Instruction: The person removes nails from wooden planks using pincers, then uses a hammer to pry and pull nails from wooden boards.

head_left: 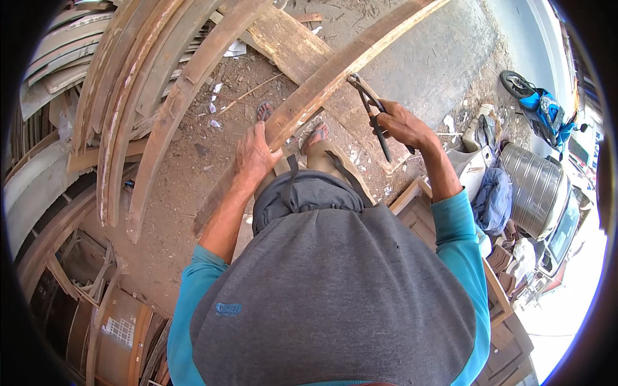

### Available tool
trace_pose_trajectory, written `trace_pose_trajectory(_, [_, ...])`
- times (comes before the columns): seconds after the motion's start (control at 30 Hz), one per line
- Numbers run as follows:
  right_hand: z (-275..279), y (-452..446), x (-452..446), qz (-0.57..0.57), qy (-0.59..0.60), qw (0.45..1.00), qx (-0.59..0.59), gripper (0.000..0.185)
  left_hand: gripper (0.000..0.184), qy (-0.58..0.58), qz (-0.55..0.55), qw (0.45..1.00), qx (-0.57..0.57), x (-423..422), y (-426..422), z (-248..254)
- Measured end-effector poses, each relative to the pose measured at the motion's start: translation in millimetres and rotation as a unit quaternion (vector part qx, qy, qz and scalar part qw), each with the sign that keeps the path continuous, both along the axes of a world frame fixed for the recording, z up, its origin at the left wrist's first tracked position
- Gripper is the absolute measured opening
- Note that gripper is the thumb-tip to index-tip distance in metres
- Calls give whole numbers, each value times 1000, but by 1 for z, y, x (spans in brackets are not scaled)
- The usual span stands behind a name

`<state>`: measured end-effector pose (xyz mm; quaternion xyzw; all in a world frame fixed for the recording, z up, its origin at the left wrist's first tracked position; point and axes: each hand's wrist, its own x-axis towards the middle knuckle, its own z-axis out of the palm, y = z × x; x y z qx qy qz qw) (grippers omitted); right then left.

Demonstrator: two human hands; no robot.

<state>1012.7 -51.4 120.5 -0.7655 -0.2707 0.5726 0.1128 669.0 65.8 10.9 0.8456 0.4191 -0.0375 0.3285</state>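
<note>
A long, slightly curved wooden beam [320, 85] runs diagonally in front of me, from the upper right down past my legs. My left hand [253, 156] is closed over its near part, fingers on the upper face. In my right hand [400, 123] is a pair of dark metal pincers [367, 96], gripped by the handles, which stand apart. Their jaws meet the beam's right edge; whether they bite on a nail there is too small to tell. Beneath the beam lies a wide, worn plank [283, 40].
Several curved wooden beams [164, 122] lean at the left, by stacked boards [67, 48]. Wooden panels [444, 222] stand close at my right. Farther right are a ribbed metal tank [531, 186], blue cloth [494, 201] and a blue motorcycle [547, 109]. Scraps litter the dirt floor [164, 212].
</note>
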Motion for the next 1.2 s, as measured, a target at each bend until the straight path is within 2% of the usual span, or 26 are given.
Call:
trace_pose_trajectory(0.07, [19,18,6,153,-92,983,-53,36,77,14,-1,1000,-8,0,0,1])
trace_pose_trajectory(0.1, [14,16,7,164,-123,979,-2,35,77,13,-1,1000,-8,0,0,1])
trace_pose_trajectory(0.13, [13,16,10,164,-124,979,-2,35,78,13,-1,1000,-5,0,-1,1])
trace_pose_trajectory(0.2, [14,20,14,138,-70,988,-14,32,78,12,-2,1000,-3,1,-1,1])
trace_pose_trajectory(0.23, [4,16,20,109,-15,994,-14,27,79,17,-1,1000,-1,1,-1,1])
trace_pose_trajectory(0.27, [0,13,18,109,-15,994,-15,27,79,22,0,1000,0,2,-1,2])
trace_pose_trajectory(0.37, [-12,2,-3,-141,148,979,-23,20,80,14,12,999,-36,2,2,4])
trace_pose_trajectory(0.47, [-24,-8,-52,-253,120,960,21,23,81,25,6,999,-48,1,5,2])
trace_pose_trajectory(0.53, [-45,-12,-93,-289,51,953,76,25,79,31,5,996,-78,0,13,3])
trace_pose_trajectory(0.57, [-57,-11,-114,-323,17,938,125,25,77,38,5,993,-110,1,18,3])
trace_pose_trajectory(0.6, [-95,-19,-126,-345,21,920,185,23,77,39,6,994,-106,4,26,10])
trace_pose_trajectory(0.67, [-149,-32,-133,-276,-68,935,213,25,73,66,-16,978,-197,9,45,29])
trace_pose_trajectory(0.7, [-139,-27,-133,-278,-65,933,217,25,73,68,-17,979,-192,7,50,28])
trace_pose_trajectory(0.77, [-83,-16,-122,-345,37,921,178,28,70,37,-11,976,-212,4,48,20])
trace_pose_trajectory(0.87, [-44,-9,-72,-389,81,896,199,43,71,38,3,978,-203,2,41,14])
trace_pose_trajectory(0.93, [-27,-11,-36,-363,112,909,171,47,69,26,6,982,-185,2,34,15])
trace_pose_trajectory(1.0, [-11,-10,-13,-291,140,940,109,56,67,11,16,987,-162,3,28,12])
trace_pose_trajectory(1.07, [1,-8,-9,-272,164,944,88,54,67,0,16,994,-106,1,20,3])
trace_pose_trajectory(1.2, [9,0,-10,-250,222,940,63,57,68,10,19,995,-92,2,12,5])
